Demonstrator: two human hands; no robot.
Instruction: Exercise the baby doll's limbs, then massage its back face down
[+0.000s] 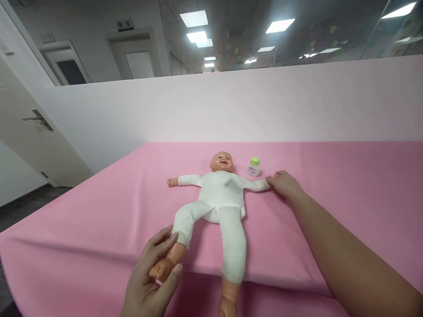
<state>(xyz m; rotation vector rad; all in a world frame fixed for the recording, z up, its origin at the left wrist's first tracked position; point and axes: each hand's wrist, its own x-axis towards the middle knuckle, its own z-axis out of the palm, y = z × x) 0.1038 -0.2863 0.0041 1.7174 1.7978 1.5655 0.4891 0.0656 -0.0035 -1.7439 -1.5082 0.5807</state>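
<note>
Pink and lightly creased, the cloth-covered surface is occupied near its middle by a baby doll with a bald plastic head and a white fabric body, laid face up with its head toward the far edge. One bare plastic foot of the doll is cradled by the left hand: fingertips are laid along the white cuff on one side and the thumb is placed on the other, but how firmly this grip is closed cannot be told. The end of the doll's outstretched arm is pinched by the right hand, that grip being closed on it. The doll's other arm is spread out on the cloth, and its straighter leg is extended past the near edge, the foot being cut off by the bottom of the view.

A small clear jar with a lime-green cap is stood upright beside the doll's head, just beyond the pinched arm, so the space there is partly taken up. The far side is bounded by a plain white wall, topped by a glass pane. At the left, a pale door with a metal lever handle is seen above a dark floor.
</note>
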